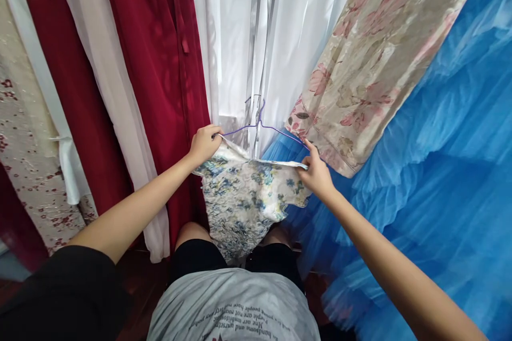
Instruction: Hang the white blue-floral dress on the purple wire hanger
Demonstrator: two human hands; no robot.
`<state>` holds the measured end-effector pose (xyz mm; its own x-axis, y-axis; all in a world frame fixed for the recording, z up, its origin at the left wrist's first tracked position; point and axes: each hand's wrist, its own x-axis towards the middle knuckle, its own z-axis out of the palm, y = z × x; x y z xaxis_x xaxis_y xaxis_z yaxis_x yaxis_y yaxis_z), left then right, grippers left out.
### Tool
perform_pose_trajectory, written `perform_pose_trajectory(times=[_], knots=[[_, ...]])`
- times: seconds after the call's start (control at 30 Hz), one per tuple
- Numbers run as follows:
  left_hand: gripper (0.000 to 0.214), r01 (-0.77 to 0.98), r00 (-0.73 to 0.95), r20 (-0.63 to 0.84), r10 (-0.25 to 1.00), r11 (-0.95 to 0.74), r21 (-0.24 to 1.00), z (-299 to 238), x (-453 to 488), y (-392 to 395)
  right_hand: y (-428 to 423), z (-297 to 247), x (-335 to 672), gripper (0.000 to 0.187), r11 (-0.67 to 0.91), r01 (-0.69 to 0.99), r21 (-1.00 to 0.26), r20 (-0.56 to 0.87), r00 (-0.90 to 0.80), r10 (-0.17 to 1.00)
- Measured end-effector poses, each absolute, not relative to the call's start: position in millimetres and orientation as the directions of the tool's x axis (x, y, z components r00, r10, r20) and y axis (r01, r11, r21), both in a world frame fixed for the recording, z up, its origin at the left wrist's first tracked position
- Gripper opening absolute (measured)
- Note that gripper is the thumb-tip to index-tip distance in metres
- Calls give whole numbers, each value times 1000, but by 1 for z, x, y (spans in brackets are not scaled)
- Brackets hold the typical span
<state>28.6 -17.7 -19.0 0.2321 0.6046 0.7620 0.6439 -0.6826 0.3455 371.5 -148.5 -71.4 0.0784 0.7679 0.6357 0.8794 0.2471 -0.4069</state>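
Observation:
A white garment with a blue and yellow floral print (244, 197) hangs in front of my thighs, its top edge stretched between my two hands. My left hand (205, 144) is closed on its upper left corner, against one end of a purple wire hanger (276, 129). My right hand (316, 170) pinches the upper right corner, with the index finger extended along the hanger's other arm. The hanger's hook points up, away from me, over white fabric. Its lower part is hidden by the garment and my fingers.
Dark red drapes (144, 37) and a pale pink strip (104, 53) hang on the left. White fabric (228, 26) with grey ribbons hangs straight ahead. To the right are a beige floral cloth (372, 74) and ruffled blue tulle (448, 192). A dark reddish floor (140, 287) shows below.

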Motion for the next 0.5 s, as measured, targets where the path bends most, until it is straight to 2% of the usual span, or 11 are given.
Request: perform_pose_trajectory(times=[0.07,0.13,0.2,0.23,0.3,0.37,0.43,0.5], knots=[[25,592,250,724,642,-693,411,-18,29,-13,-147,-62,393,67,207,887,-412,652,129,747],[17,499,253,659,708,-680,538,-17,27,-8,-142,-46,408,47,236,856,-460,647,141,749],[10,423,228,590,774,-625,656,-16,21,-2,-136,-27,416,26,297,732,-613,582,164,796],[12,399,209,561,801,-594,699,-16,17,0,-133,-19,418,20,304,621,-722,503,170,847],[24,360,177,522,835,-548,755,-18,8,4,-130,-6,417,21,235,357,-904,293,119,949],[36,297,166,483,860,-511,807,-19,0,6,-127,-4,408,31,188,192,-963,200,43,979],[45,243,187,452,872,-487,839,-19,-5,7,-122,-10,391,42,257,179,-950,268,35,963],[49,198,252,401,881,-453,869,-16,-8,7,-116,-21,368,45,349,234,-908,369,49,928]])
